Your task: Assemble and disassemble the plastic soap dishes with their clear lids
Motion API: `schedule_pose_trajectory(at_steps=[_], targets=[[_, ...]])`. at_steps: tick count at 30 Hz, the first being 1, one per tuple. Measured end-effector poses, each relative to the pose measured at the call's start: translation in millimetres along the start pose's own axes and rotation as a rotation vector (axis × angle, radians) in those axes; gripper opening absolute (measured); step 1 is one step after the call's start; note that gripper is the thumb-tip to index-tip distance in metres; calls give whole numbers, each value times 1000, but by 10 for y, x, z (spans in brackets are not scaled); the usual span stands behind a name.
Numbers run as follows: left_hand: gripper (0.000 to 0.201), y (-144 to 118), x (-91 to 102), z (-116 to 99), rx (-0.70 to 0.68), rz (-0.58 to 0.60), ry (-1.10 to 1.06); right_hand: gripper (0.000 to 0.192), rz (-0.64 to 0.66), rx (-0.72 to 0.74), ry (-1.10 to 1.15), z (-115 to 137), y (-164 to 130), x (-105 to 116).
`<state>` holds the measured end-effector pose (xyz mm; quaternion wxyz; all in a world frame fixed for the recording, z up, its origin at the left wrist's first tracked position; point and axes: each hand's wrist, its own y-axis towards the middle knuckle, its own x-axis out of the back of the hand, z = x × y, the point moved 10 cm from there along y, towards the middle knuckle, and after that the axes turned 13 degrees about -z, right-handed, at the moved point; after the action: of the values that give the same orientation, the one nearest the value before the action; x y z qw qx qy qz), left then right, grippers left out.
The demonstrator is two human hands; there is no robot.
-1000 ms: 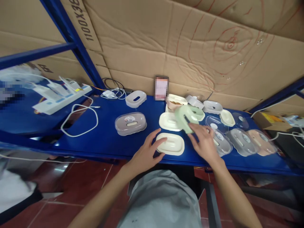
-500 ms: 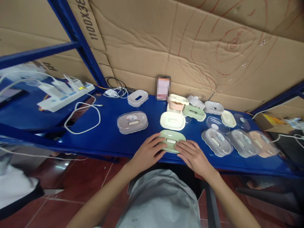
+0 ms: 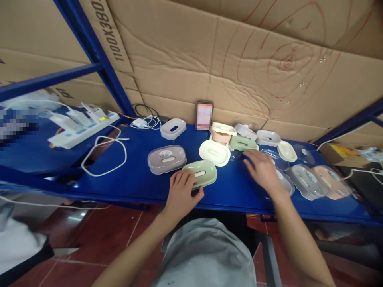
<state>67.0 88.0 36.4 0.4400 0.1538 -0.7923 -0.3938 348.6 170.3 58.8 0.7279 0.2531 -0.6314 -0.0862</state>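
Head view, down over shelf (image 3: 134,179)

Small workshop or storeroom packing station
Blue steel shelf rack (image 3: 98,59) backed with flattened cardboard (image 3: 209,52); many plastic soap boxes (image 3: 166,158) laid out in batches, power strip (image 3: 80,124) with chargers alongside

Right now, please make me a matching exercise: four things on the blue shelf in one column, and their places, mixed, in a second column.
Things:
1. green soap box
2. cream soap box
3. power strip
4. right hand

Places:
A. far left of the shelf
B. over a clear lid
C. under the left hand's fingers
D. just behind the green one

Pairs: 1-C, 2-D, 3-A, 4-B
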Motion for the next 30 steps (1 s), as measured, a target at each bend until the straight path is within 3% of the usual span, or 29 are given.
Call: schedule_pose_trajectory(at_steps=[3,5,9,12,15,18,22,25,28,30], targets=[[11,9,-22,-25,-13,13,-32,41,68,-359,-181,-829,26,81],[9,10,-34,-45,-19,24,-60,40,133,-523,-227,-1174,62,19],[7,-5,-52,-111,-60,75,-141,27,134,-655,-134,-1352,236,-124],[8,-32,-64,-186,-111,144,-245,25,-11,-711,-27,-1337,311,35],[11,-61,-63,-226,-141,179,-293,43,-254,-701,202,-1181,282,363],[29,-84,-34,-217,-149,141,-272,51,-400,-631,626,-751,113,506],[63,-95,-2,-149,-107,74,-244,37,-271,-568,1052,134,-258,198],[68,-100,-54,-192,-156,131,-250,37,-121,-695,1274,566,-576,-177],[61,-113,-116,-244,-211,209,-243,43,-121,-795,1255,593,-795,-287],[55,-110,-112,-241,-210,205,-249,44,-261,-676,986,485,-818,-67]])
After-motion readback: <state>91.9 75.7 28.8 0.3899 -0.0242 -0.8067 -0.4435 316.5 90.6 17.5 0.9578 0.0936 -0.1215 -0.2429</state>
